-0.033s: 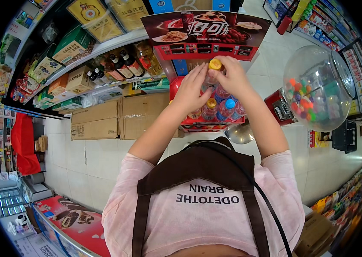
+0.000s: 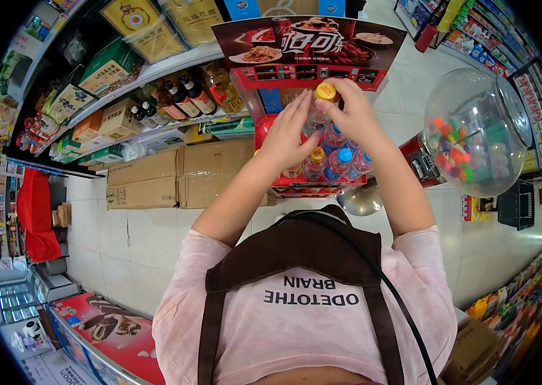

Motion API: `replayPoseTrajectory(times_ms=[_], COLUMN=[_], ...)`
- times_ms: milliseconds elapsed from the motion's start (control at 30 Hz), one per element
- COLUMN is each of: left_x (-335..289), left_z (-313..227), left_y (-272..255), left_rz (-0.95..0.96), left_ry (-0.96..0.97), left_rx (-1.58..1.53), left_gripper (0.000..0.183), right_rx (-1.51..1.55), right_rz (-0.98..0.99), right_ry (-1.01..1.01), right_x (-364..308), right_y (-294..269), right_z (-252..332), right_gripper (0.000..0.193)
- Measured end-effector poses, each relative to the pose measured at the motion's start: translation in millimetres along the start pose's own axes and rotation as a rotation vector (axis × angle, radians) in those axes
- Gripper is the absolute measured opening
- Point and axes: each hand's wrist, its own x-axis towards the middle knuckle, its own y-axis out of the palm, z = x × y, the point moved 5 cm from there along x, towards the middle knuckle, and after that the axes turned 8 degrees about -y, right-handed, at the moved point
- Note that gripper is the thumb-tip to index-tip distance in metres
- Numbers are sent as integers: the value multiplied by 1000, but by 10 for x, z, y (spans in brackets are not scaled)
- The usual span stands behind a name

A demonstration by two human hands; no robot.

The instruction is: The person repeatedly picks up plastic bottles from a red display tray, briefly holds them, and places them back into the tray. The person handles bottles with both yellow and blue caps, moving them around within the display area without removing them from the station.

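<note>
Over the red display stand (image 2: 260,130), my right hand (image 2: 355,114) grips a clear plastic bottle (image 2: 317,115) near its yellow cap. Most of the bottle's body is hidden between my hands. My left hand (image 2: 286,136) is beside it on the left, fingers stretched out and thumb apart; I cannot tell whether it touches the bottle. Several bottles stand upright in the stand below my hands, among them a yellow-capped bottle (image 2: 314,165) and a blue-capped bottle (image 2: 339,168).
Behind the stand rises a dark red sign board (image 2: 313,51). Shelves with dark glass bottles (image 2: 197,99) line the left, above a long cardboard box (image 2: 181,178) on the floor. To the right stands a clear globe dispenser (image 2: 476,135) holding colourful balls.
My right hand has shifted slightly to the right and lifted a little with the yellow-capped bottle, whose cap looks closer. My left hand has barely moved.
</note>
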Motion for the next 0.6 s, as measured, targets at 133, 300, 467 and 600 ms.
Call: replayPoseTrajectory(times_ms=[133,300,467,600], left_x=[1,-34,-124,-281], left_z=[-76,-122,-170,-195], left_y=[-71,-21,88,132], left_rz=[53,187,302,365], left_ry=[-71,-173,-295,-382], left_rx=[-126,-312,-691,-742], left_gripper=[78,80,76,76], right_rx=[112,284,458,543], right_rz=[-52,-98,-106,-54], right_ry=[-15,63,122,241], right_x=[169,298,364,368], right_y=[-254,-487,-588,-558], right_z=[227,386,476,384], right_gripper=[34,35,32,33])
